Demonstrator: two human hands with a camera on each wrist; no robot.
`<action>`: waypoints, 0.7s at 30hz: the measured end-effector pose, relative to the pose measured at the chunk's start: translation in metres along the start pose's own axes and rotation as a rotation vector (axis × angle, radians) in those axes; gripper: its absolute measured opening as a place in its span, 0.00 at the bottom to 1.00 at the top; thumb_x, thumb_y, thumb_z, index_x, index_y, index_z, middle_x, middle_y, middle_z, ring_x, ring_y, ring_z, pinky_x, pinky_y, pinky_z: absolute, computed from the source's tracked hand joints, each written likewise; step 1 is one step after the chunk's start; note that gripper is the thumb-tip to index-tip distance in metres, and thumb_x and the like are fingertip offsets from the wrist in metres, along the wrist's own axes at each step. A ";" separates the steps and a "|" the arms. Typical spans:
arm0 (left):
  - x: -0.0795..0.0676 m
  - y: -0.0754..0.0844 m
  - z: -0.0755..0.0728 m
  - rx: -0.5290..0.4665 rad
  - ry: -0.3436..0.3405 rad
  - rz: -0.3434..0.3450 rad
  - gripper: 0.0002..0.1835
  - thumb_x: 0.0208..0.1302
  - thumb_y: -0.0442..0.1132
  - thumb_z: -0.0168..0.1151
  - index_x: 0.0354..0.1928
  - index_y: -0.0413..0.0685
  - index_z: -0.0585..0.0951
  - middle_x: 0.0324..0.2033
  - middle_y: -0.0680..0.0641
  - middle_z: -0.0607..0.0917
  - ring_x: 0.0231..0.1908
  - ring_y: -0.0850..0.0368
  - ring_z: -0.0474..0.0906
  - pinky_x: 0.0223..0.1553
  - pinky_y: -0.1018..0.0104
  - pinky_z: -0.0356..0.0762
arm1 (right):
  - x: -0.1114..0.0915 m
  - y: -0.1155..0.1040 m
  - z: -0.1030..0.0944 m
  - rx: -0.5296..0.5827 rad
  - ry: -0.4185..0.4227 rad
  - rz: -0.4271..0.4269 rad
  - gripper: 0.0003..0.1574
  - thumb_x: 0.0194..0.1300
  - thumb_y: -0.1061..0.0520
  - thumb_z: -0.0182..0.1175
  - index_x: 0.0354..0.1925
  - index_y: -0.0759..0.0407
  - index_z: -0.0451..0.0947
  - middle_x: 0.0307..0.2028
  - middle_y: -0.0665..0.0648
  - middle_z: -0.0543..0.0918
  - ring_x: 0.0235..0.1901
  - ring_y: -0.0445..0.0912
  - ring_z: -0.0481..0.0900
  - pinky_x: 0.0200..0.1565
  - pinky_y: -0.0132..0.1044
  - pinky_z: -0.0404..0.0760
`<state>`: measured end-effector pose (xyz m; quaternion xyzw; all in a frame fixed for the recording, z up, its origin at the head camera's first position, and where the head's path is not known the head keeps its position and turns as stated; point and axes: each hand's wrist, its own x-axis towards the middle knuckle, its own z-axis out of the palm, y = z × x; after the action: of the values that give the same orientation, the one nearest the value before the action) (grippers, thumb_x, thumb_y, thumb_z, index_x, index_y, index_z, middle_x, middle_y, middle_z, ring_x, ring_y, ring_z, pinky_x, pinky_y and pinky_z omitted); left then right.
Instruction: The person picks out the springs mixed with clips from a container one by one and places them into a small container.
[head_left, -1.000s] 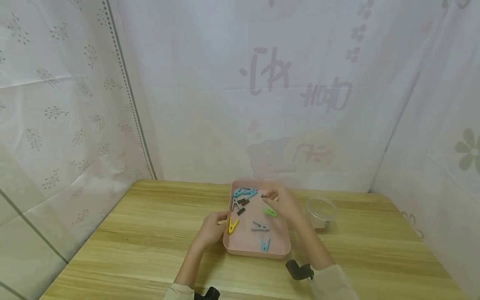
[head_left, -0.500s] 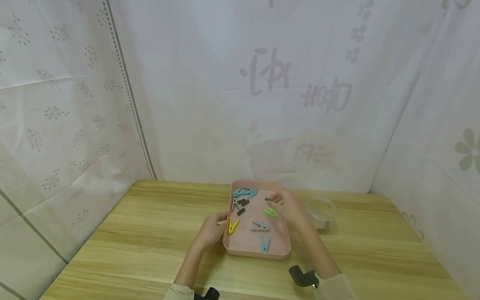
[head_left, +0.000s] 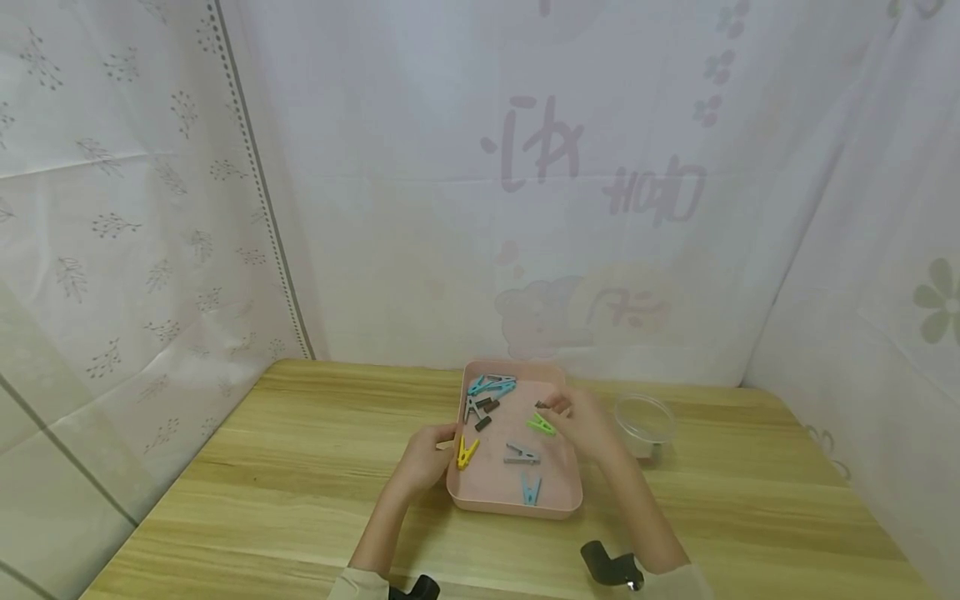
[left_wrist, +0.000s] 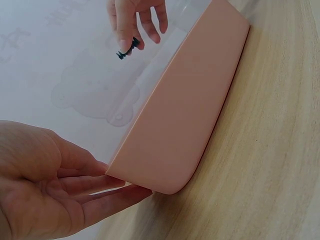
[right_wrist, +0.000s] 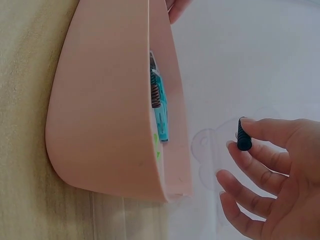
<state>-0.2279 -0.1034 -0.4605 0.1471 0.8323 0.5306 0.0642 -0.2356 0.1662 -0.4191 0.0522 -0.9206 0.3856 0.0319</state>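
A pink tray [head_left: 517, 505] lies on the table. At its left side my left hand [head_left: 423, 457] holds the wall, with fingers [left_wrist: 117, 197] at the corner. Over the tray's right half, my right hand [head_left: 581, 421] pinches a small black ribbed piece [right_wrist: 243, 135] between thumb and fingertips. Toothed ends show on it in the left wrist view. Beneath that hand lies a green clothespin [head_left: 541, 424]. A grey clothespin [head_left: 521, 454], a light blue clothespin [head_left: 530, 490] and a yellow clothespin [head_left: 467, 452] are spread nearer the front.
Several blue and grey clothespins [head_left: 492, 385] lie jumbled at the tray's back left. Beside them are several small dark pieces [head_left: 483, 423]. A clear round container [head_left: 645, 421] stands right of the tray on the wooden table [head_left: 300, 483]. Patterned curtains [head_left: 420, 208] enclose the table.
My right hand has moved slightly right and toward the front, still pinching the black piece. The left hand and tray have stayed in place.
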 end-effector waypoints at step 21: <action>-0.001 0.001 0.000 -0.002 -0.006 0.012 0.23 0.72 0.25 0.54 0.67 0.25 0.76 0.62 0.24 0.80 0.52 0.32 0.86 0.50 0.47 0.88 | -0.010 0.009 0.005 0.017 0.074 0.028 0.14 0.74 0.54 0.66 0.48 0.64 0.84 0.45 0.60 0.88 0.43 0.52 0.86 0.42 0.45 0.88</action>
<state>-0.2267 -0.1039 -0.4597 0.1534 0.8308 0.5312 0.0635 -0.2271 0.1702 -0.4300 0.0253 -0.9161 0.3957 0.0601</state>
